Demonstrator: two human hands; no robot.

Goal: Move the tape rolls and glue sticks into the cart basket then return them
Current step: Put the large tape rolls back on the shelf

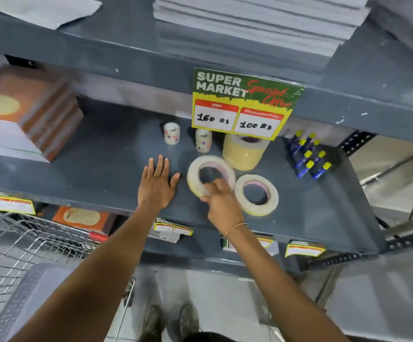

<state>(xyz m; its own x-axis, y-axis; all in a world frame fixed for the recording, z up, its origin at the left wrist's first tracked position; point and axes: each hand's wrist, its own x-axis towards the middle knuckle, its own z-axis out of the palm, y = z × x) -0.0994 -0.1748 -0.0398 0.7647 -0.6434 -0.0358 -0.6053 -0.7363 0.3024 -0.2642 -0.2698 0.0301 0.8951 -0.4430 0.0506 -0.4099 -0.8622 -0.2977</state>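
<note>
1. My right hand (221, 201) had its fingers pinched on the near rim of a cream tape roll (210, 175), tilting it up off the shelf (102, 174) — thumb and fingertips closed over the band, near the shelf's middle.
2. My left hand (156, 185) lay flat beside it, palm down, fingers spread and holding nothing, just left of the lifted roll.
3. A second flat roll (257, 195) lay touching my right hand, toward the front edge; a stack of wide rolls (246, 150) stood behind, under the hanging price sign (242, 104).
4. Two small tape rolls (171, 132) stood upright toward the back edge, and the glue sticks (309, 155) — blue bodies, yellow caps — clustered near the right end.
5. The cart basket (15, 245) at lower left showed no tape or glue in the part I could see, so I judged either the first transfer was only starting or the return was finishing; I could not tell which.
6. The shelf was dark grey metal, scuffed, with stacked notebooks (28, 112) at its left end, paper stacks on the shelf above, and pale floor tiles below.
</note>
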